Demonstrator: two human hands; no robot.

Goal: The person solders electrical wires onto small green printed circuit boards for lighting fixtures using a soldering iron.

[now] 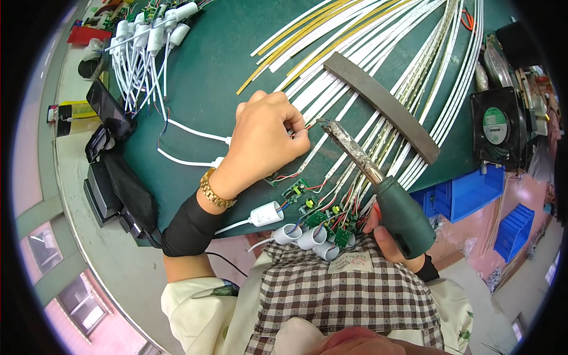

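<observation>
My left hand point(263, 136) is closed in a pinch over the green mat, with a thin red wire point(310, 125) showing at its fingertips. My right hand point(387, 241), partly hidden, grips the soldering iron point(405, 216) by its dark green handle. The iron's bent tip is close to that wire and the end of a white strip. Narrow white and yellowish strips point(355, 53) fan out beyond. Below the hands, small green circuit boards point(296, 189) hang on wires among white cylindrical caps point(265, 214). Two white cables run under my left wrist.
A dark curved bar point(381, 106) lies across the strips. More white caps with cables point(155, 38) are bundled at the far left. A black fan point(500, 127) stands at the right, above blue crates point(470, 192). A phone point(106, 103) and black devices line the left edge.
</observation>
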